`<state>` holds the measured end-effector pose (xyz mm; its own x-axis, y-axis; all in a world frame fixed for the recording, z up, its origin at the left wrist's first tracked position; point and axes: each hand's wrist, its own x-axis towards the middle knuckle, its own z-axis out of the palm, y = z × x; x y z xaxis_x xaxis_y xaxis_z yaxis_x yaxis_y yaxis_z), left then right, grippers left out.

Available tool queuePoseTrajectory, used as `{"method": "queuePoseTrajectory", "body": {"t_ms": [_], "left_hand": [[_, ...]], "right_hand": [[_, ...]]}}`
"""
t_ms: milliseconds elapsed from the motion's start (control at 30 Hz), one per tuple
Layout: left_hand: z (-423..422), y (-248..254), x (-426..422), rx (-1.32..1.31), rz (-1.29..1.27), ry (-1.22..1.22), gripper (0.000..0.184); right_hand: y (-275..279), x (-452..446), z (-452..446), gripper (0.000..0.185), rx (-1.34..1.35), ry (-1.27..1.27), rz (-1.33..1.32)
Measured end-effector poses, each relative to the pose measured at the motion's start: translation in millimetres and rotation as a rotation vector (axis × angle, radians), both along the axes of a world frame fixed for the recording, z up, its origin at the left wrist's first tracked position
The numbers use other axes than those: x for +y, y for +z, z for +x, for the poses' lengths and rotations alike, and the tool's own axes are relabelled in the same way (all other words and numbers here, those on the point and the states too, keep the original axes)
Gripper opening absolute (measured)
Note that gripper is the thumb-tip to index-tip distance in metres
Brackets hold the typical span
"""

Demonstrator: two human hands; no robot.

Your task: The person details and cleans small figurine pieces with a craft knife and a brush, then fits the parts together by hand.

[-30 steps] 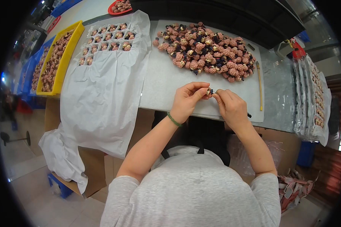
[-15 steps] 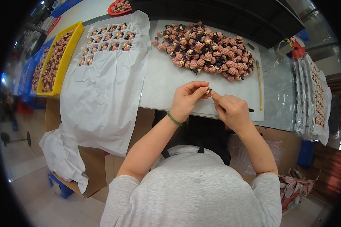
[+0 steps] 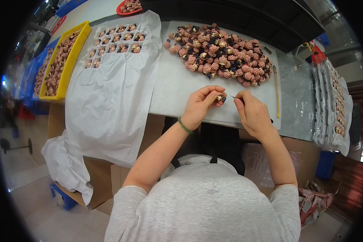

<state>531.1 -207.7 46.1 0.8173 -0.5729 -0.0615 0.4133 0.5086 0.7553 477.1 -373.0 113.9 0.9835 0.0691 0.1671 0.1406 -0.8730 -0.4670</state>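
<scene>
Between the thumb and fingers of my left hand [image 3: 201, 103] is a small figurine [image 3: 220, 97] with pink, cream and dark blue parts. A short way to its right, my right hand [image 3: 254, 113] pinches a thin pointed tool [image 3: 232, 97], its tip towards the figurine but apart from it. Beyond both hands, a large pile of similar pink and dark blue figurines [image 3: 226, 56] lies on the white sheet [image 3: 169, 97]. A thin yellow stick [image 3: 277, 92] rests on the sheet to the right of my right hand.
Rows of figurines sit in a paper-covered tray [image 3: 109, 84] at the left. Beside it are a yellow bin [image 3: 71, 68] and blue bins. A red dish [image 3: 119, 9] stands at the back. Stacked filled trays [image 3: 326, 105] stand at the right.
My right hand has drawn back to the right, away from the figurine, and the tool's tip now shows in the gap. My left hand has stayed nearly in place, still holding the figurine.
</scene>
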Motion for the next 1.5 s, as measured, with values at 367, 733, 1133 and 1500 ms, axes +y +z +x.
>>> {"method": "queuePoseTrajectory", "body": {"t_ms": [367, 733, 1133, 1500], "left_hand": [[0.1, -5.7, -1.2, -0.054, 0.012, 0.031, 0.021], [-0.4, -1.4, -0.3, -0.081, 0.050, 0.032, 0.021], [-3.2, 1.6, 2.9, -0.114, 0.023, -0.026, 0.041], [-3.5, 2.1, 1.4, -0.120, 0.028, -0.031, 0.045]], "right_hand": [[3.5, -9.3, 18.4, 0.015, -0.323, 0.351, -0.139], [2.6, -11.6, 16.9, 0.014, -0.311, 0.305, -0.077], [0.7, -16.6, 17.8, 0.019, -0.353, 0.351, -0.078], [-3.8, -16.5, 25.1, 0.021, -0.372, 0.454, -0.105]]}}
